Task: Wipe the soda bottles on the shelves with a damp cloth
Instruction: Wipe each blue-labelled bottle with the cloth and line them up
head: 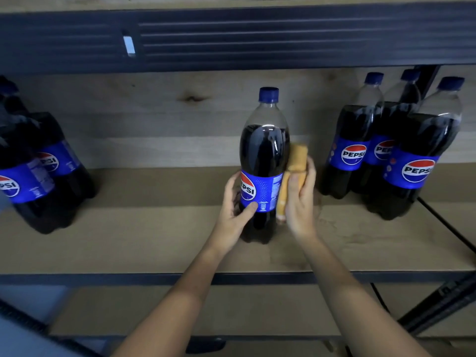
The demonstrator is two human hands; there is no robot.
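A single Pepsi bottle (264, 161) stands upright in the middle of the wooden shelf (154, 240), dark cola inside, blue cap on top, blue label facing a little to the left. The person's left hand (235, 204) grips it low down, fingers wrapped round the far left side and the thumb pressed on the lower edge of the label. The right hand (300, 199) holds a folded orange cloth (293, 176), fingers curled over it, and presses it flat against the bottle's right side; the cloth runs from just above the label down past it.

To the right, well apart, three more Pepsi bottles (391, 150) stand bunched together, touching one another, labels forward. At the far left edge another group of bottles (38, 173) stands close together, blurred and partly cut off. A dark metal beam (257, 37) of the shelf above crosses the top, and a black cable (448, 228) trails across the shelf at the right.
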